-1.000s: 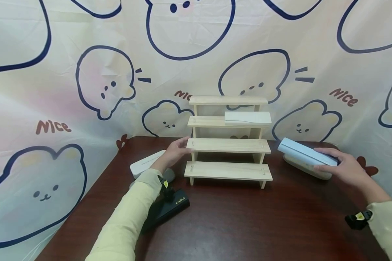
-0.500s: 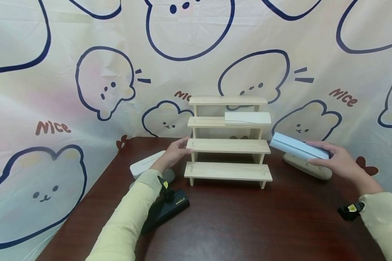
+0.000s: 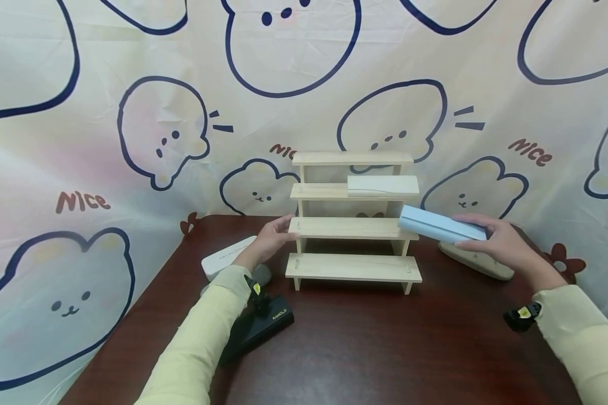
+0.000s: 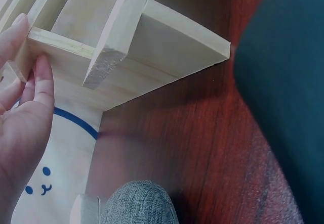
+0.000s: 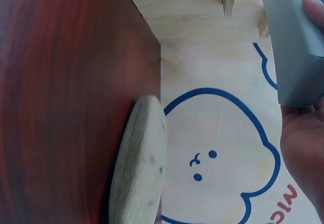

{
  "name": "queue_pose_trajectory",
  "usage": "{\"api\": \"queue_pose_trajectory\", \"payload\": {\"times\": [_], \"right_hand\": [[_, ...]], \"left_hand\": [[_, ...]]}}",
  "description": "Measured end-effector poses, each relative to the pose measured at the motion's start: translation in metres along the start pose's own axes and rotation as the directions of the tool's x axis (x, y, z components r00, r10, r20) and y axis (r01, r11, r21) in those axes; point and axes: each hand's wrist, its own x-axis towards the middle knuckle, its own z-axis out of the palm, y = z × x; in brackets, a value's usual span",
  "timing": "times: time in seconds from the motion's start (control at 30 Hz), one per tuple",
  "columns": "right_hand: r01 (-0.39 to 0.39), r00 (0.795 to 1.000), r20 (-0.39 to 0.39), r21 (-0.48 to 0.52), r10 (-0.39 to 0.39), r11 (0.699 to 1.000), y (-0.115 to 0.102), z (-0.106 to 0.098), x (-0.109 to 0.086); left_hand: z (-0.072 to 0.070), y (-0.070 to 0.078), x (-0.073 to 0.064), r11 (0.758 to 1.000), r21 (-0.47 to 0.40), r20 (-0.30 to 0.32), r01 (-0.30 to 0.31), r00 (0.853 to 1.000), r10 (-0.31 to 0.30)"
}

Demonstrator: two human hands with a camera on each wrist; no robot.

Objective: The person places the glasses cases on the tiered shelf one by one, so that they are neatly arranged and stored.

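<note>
My right hand holds a long light blue glasses case by its right end, off the table. The case's left end overlaps the right end of the second shelf from the bottom in the head view. My left hand grips the left end of that same shelf on a pale wooden stepped rack; its thumb and fingers pinch the board in the left wrist view. On the shelf above lies a white glasses case, at the right side.
A beige spotted soft case lies right of the rack on the dark wooden table. Left of the rack are a white case, a grey fabric case and a black KANOLD case. A patterned cloth hangs behind.
My right hand has lifted the blue case off the beige case and carried it left to the rack's right side. The left hand stays on the shelf end.
</note>
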Motion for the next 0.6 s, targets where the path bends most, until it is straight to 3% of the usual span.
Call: {"api": "queue_pose_trajectory", "payload": {"times": [0.23,0.6], "right_hand": [[0.060,0.998,0.009,0.029,-0.060,0.998,-0.007,0.012,0.016],[0.087,0.995,0.040,0.047,-0.089,0.995,-0.023,0.029,0.041]], "left_hand": [[0.000,0.000,0.000,1.000,-0.005,0.004,-0.006,1.000,0.006],[0.000,0.002,-0.003,1.000,-0.012,0.008,-0.006,1.000,0.006]]}}
